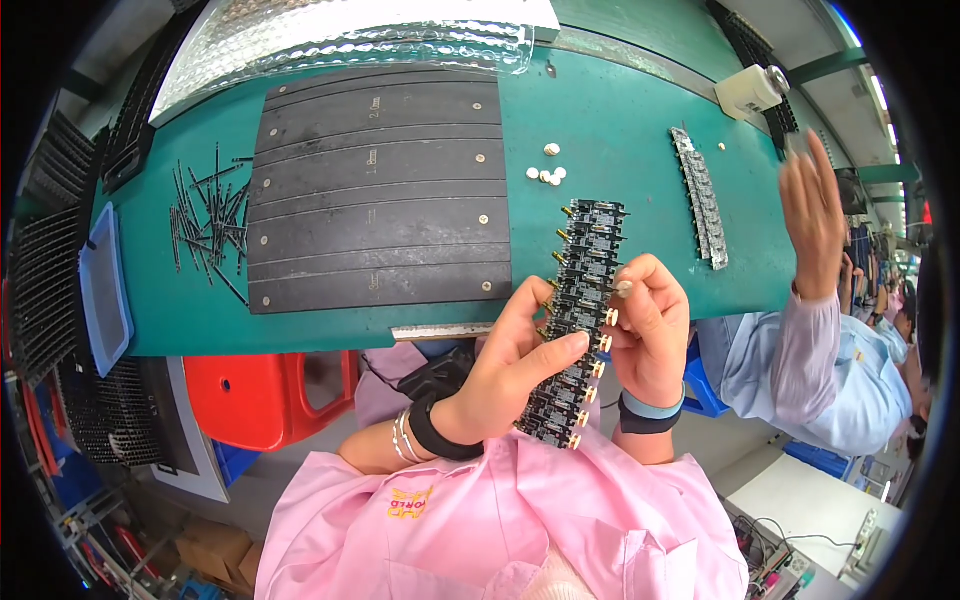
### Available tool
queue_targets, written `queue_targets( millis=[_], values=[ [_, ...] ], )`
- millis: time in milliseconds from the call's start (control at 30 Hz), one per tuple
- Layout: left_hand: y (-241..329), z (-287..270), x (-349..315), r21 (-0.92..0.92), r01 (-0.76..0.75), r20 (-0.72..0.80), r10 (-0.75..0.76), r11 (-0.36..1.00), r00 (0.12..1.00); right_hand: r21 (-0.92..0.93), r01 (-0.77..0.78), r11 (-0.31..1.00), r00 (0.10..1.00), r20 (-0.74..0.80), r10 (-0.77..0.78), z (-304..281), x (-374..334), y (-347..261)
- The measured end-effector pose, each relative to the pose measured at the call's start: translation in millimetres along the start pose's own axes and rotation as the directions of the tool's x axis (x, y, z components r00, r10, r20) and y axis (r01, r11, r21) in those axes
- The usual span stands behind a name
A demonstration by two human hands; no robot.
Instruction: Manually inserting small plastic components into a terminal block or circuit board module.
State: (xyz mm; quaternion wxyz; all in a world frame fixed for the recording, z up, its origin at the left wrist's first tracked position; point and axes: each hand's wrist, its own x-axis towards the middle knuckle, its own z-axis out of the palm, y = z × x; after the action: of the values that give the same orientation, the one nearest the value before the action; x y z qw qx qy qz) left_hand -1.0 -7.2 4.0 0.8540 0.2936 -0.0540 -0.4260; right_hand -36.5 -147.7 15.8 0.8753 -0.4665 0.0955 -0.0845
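Observation:
A long black strip panel of small circuit boards [585, 290] is tilted in front of me, with brass-coloured pins along its left edge. Cream round caps [590, 394] sit along the lower part of its right edge. My left hand [515, 365] grips the panel from the left, thumb laid across its face. At the right edge, above the fitted caps, my right hand [655, 325] pinches a small cream cap [624, 288] between thumb and fingertip. Several loose cream caps [545, 176] lie on the green table beyond the panel.
A dark grooved plate [380, 190] covers the table's left middle, beside a pile of thin black sticks [210, 220]. Another strip panel [700, 195] lies right, near a white bottle [745, 95]. A co-worker's raised hand [812, 215] is at far right. A red stool [255, 400] stands below.

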Motion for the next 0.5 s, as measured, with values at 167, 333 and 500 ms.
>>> queue_targets(
  millis=[167,333,500],
  values=[
    [-0.9,-0.6,0.2,-0.001,0.003,-0.003,-0.003,1.0,1.0,0.051,0.004,0.999,1.0,-0.004,-0.004,0.3,0.1,-0.2],
    [0.4,-1.7,0.5,-0.012,0.02,0.009,-0.02,1.0,1.0,-0.157,0.123,0.98,0.987,-0.083,-0.137,0.6,-1.3,3.1],
    [0.5,-2.2,-0.1,-0.043,0.061,0.011,-0.06,0.997,0.998,-0.356,0.325,0.876,0.941,0.028,-0.338,-6.3,1.5,2.7]
  ],
)
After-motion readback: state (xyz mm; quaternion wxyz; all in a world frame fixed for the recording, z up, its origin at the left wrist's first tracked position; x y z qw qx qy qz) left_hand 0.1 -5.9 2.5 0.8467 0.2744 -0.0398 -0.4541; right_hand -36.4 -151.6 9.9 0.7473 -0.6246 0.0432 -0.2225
